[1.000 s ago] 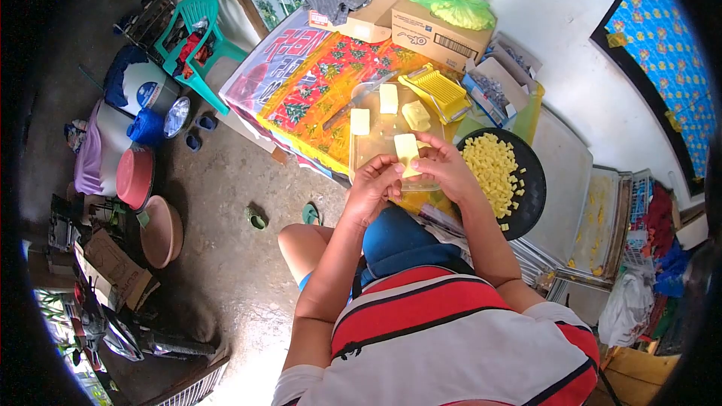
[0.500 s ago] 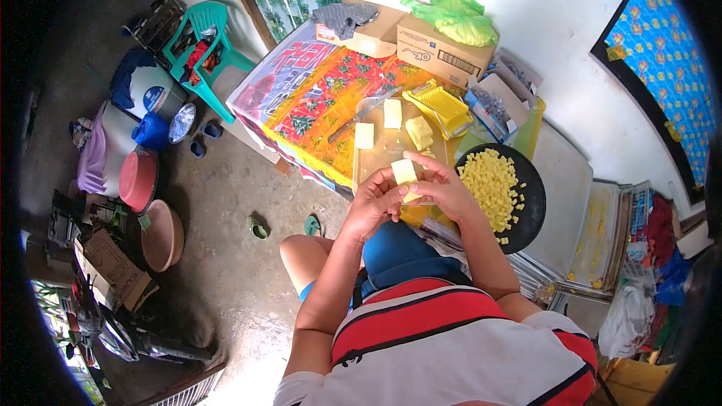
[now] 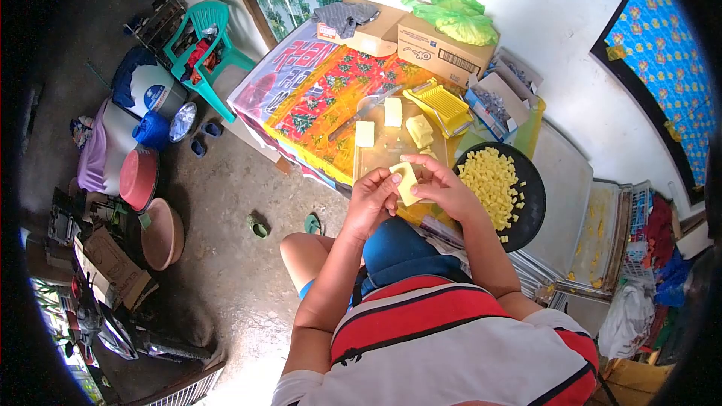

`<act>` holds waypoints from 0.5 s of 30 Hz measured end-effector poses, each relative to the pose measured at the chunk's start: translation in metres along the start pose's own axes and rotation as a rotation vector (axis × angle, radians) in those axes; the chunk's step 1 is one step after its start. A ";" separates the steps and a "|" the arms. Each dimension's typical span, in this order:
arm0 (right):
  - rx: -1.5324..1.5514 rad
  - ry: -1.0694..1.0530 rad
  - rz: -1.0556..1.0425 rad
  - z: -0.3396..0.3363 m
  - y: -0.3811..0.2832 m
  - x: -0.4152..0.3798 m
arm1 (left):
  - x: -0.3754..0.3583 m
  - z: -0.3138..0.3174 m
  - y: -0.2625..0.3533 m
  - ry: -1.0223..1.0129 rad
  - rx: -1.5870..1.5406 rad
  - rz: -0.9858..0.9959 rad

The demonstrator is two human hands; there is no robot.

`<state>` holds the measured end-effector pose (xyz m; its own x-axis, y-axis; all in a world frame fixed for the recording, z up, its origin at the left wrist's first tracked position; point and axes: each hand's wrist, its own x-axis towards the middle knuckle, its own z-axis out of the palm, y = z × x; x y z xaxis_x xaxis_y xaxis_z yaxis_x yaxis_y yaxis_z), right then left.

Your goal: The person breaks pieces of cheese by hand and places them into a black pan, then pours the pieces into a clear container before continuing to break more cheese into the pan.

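Note:
Between my two hands is a smooth, pale yellow rectangular block (image 3: 407, 183), tilted, above the near edge of the cutting board (image 3: 366, 164). My left hand (image 3: 370, 201) pinches its left side with thumb and fingers. On its right side, the thumb and fingers of my right hand (image 3: 445, 189) close around it. Similar yellow slabs lie on the board: one at the left (image 3: 364, 134), one at the back (image 3: 392, 112), and a stacked clump (image 3: 419, 131) at the right. A knife (image 3: 342, 129) rests across the board's left edge.
A yellow slotted tray (image 3: 442, 109) sits behind the board. To the right, a black round pan (image 3: 533, 207) holds many small yellow cubes (image 3: 487, 180). Cardboard boxes (image 3: 436, 49) line the table's back. Metal trays (image 3: 564, 173) stand at the right, a green chair (image 3: 207, 22) at far left.
The block has turned in my hands, so a broader face shows now. My left thumb has shifted up onto its upper left side. The slabs on the board stay put.

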<state>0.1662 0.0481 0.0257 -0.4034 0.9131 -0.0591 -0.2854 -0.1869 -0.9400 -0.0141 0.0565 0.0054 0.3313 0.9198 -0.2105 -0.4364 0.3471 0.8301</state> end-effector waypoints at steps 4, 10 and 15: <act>-0.089 0.086 0.032 0.015 -0.015 -0.004 | -0.005 0.002 0.005 -0.016 0.059 0.015; -0.288 0.140 -0.083 0.008 0.000 0.002 | -0.010 0.004 0.006 -0.018 0.117 -0.015; -0.222 0.139 -0.142 0.008 0.006 0.004 | -0.013 0.008 0.010 -0.018 0.105 -0.004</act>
<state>0.1558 0.0474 0.0223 -0.2460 0.9681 0.0477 -0.1271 0.0165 -0.9918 -0.0162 0.0464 0.0200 0.3482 0.9146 -0.2058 -0.3453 0.3292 0.8789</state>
